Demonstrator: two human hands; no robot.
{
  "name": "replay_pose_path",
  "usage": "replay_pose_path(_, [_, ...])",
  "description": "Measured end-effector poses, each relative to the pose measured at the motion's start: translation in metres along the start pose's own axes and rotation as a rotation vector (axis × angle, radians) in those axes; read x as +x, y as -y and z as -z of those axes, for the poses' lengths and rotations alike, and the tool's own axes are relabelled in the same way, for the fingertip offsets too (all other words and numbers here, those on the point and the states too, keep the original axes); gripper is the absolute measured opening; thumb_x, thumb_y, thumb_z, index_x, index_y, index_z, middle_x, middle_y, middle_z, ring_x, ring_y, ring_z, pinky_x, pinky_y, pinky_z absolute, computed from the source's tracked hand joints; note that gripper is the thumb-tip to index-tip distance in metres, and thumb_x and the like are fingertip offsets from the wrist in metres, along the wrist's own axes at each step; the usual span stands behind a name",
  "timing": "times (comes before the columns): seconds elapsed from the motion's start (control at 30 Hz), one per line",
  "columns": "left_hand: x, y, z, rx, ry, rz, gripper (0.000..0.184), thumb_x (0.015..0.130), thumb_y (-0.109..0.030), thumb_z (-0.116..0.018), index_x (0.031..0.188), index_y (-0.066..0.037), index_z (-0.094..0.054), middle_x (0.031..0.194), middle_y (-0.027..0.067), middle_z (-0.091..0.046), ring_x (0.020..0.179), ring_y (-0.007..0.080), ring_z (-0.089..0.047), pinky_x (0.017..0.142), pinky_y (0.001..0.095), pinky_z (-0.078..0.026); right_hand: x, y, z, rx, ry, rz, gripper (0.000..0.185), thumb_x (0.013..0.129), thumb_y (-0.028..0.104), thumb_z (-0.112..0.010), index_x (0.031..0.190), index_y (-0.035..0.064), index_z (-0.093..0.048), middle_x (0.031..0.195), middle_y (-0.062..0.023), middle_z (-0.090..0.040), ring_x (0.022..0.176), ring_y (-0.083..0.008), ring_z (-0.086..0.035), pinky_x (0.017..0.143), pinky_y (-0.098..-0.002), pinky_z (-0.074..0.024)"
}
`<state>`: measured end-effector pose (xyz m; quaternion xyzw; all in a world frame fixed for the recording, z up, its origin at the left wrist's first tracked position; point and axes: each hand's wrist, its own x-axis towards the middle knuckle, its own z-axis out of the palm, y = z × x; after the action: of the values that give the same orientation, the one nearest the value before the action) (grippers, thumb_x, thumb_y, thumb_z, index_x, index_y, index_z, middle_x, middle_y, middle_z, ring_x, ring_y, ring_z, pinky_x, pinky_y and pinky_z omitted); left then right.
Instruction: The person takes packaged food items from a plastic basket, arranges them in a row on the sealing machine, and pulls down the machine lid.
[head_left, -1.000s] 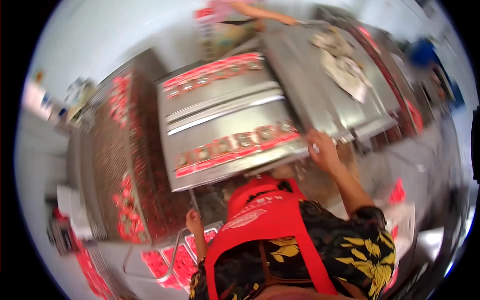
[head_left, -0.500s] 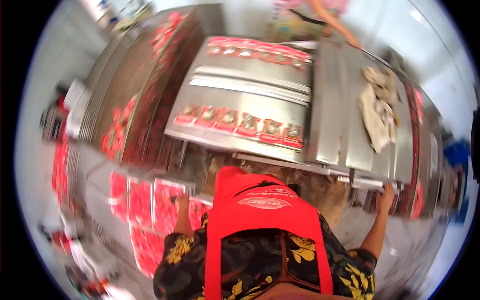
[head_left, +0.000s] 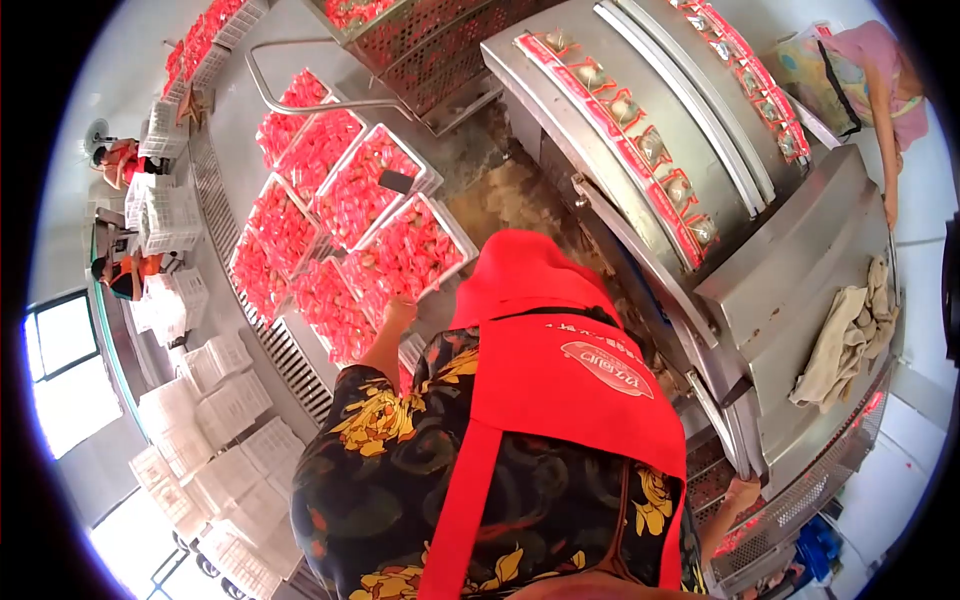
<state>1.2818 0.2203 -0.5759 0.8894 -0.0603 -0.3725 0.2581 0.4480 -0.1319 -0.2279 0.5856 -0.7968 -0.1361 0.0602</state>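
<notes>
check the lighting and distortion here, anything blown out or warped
Head view: the windows are blown out to white; fisheye warping bows the row of packets, with black at the frame's corners; bright reflections run along the metal strips; the apron looks fairly crisp, while the far workers are too small for fine detail.

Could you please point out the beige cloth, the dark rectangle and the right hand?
Beige cloth [head_left: 846,338], head view: its folded middle.
Dark rectangle [head_left: 396,181], head view: centre of its face.
Right hand [head_left: 741,493], head view: middle of the hand.
</notes>
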Motion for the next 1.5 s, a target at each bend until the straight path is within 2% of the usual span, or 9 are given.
replay_pose_path(0.07, [0.005,0.034,-0.002,0.125,-0.096,0.028,0.018,0.075,-0.023,-0.065,0.085,-0.011,-0.074,0.066,0.0094,-0.069,0.063,0.0244,-0.068,0.058,0.0358,-0.054,0.000,0.005,0.009,-0.005,-0.002,-0.045,0.037,0.070,0.011,-0.057,0.103,0.0056,-0.071,0.090,-0.0219,-0.069,0.084,-0.0429,-0.065,0.076,-0.0499,-0.0506])
replay_pose_path(0.13, [0.025,0.064,-0.011,-0.266,-0.020,0.005,0.021,0.076,-0.025,-0.066,0.091,-0.013,-0.074,0.069,0.0091,-0.069,0.060,0.0235,-0.066,0.056,0.0353,-0.053,0.000,-0.009,0.005,0.024,-0.074,0.012,0.033,0.072,0.013,-0.059,0.102,0.0064,-0.072,0.088,-0.0209,-0.069,0.083,-0.0422,-0.065,0.076,-0.0489,-0.0512])
replay_pose_path(0.33, [0.063,-0.023,-0.010,-0.079,0.077,-0.110,0.026,0.077,-0.014,-0.067,0.103,-0.008,-0.070,0.081,0.0085,-0.069,0.066,0.0162,-0.064,0.061,0.0305,-0.053,-0.039,0.050,0.066,0.047,-0.269,0.044,0.028,0.070,0.015,-0.065,0.096,0.0053,-0.072,0.086,-0.0215,-0.068,0.082,-0.0397,-0.066,0.074,-0.0461,-0.0524])
replay_pose_path(0.53, [0.083,-0.047,-0.029,-0.516,0.211,-0.297,0.024,0.078,-0.014,-0.069,0.099,-0.004,-0.070,0.078,0.0062,-0.068,0.068,0.0139,-0.063,0.061,0.0280,-0.050,-0.058,0.111,0.135,0.062,-0.333,-0.017,0.032,0.068,0.017,-0.067,0.098,0.0077,-0.072,0.086,-0.0212,-0.068,0.083,-0.0387,-0.066,0.073,-0.0445,-0.0525])
replay_pose_path(0.57, [0.070,-0.053,-0.029,-0.295,0.151,-0.300,0.022,0.078,-0.013,-0.069,0.098,-0.004,-0.071,0.076,0.0051,-0.067,0.068,0.0138,-0.063,0.061,0.0279,-0.050,-0.052,0.119,0.135,0.095,-0.409,0.031,0.031,0.069,0.018,-0.066,0.098,0.0092,-0.071,0.085,-0.0198,-0.068,0.082,-0.0393,-0.066,0.072,-0.0445,-0.0523])
replay_pose_path(0.67, [0.068,-0.058,-0.007,0.056,0.145,-0.289,0.017,0.079,-0.013,-0.067,0.093,-0.006,-0.072,0.069,0.0024,-0.066,0.066,0.0134,-0.063,0.061,0.0288,-0.050,-0.063,0.158,0.171,0.122,-0.344,0.063,0.024,0.071,0.023,-0.070,0.090,0.0080,-0.069,0.080,-0.0184,-0.067,0.078,-0.0405,-0.064,0.067,-0.0472,-0.0498])
replay_pose_path(0.93, [0.076,-0.021,0.043,-0.485,0.000,-0.008,0.025,0.076,-0.027,-0.069,0.093,-0.009,-0.074,0.079,0.0066,-0.071,0.073,0.0166,-0.068,0.068,0.0317,-0.053,-0.080,0.310,0.221,0.035,-0.449,0.255,0.025,0.076,0.029,-0.065,0.078,0.0036,-0.066,0.071,-0.0194,-0.064,0.067,-0.0417,-0.061,0.061,-0.0496,-0.0471])
replay_pose_path(1.3, [0.265,0.003,0.082,-0.161,-0.225,-0.086,0.029,0.080,-0.026,-0.061,0.104,-0.011,-0.069,0.095,0.0215,-0.068,0.092,0.0357,-0.067,0.081,0.0438,-0.052,-0.074,0.513,0.160,0.144,-0.203,0.521,0.033,0.077,0.023,-0.060,0.063,-0.0058,-0.054,0.055,-0.0241,-0.054,0.052,-0.0421,-0.055,0.054,-0.0504,-0.0426])
replay_pose_path(1.5, [0.372,-0.007,0.058,-0.047,-0.319,0.020,0.033,0.084,-0.031,-0.065,0.104,-0.005,-0.068,0.095,0.0197,-0.069,0.094,0.0365,-0.065,0.084,0.0425,-0.051,-0.064,0.555,0.099,0.346,-0.071,0.357,0.028,0.078,0.018,-0.060,0.066,-0.0072,-0.057,0.054,-0.0155,-0.056,0.049,-0.0231,-0.057,0.050,-0.0433,-0.0432])
